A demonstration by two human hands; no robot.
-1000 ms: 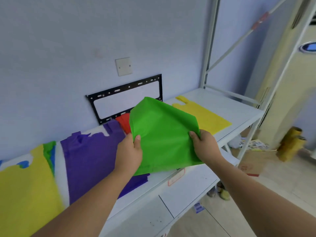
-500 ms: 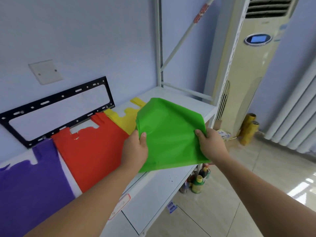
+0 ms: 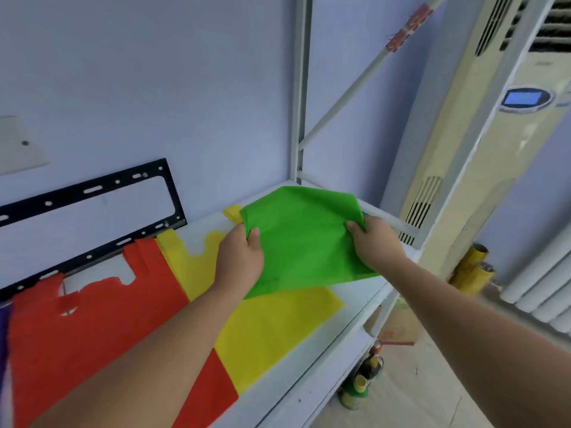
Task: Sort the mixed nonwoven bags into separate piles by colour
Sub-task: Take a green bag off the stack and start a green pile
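I hold a green nonwoven bag by both sides above the right end of the white shelf. My left hand pinches its left edge and my right hand grips its right edge. Under it a yellow bag lies flat on the shelf, partly covered by the green one. To its left lies a red bag. A sliver of purple bag shows at the far left edge.
A black metal bracket leans on the wall behind the bags. The shelf's white upright post stands at the back right. A tall air conditioner is to the right; bottles sit on the floor below.
The green bag, held in both hands, has been carried rightward along the shelf, from over the purple and red bags to over the yellow bag and the shelf's right end.
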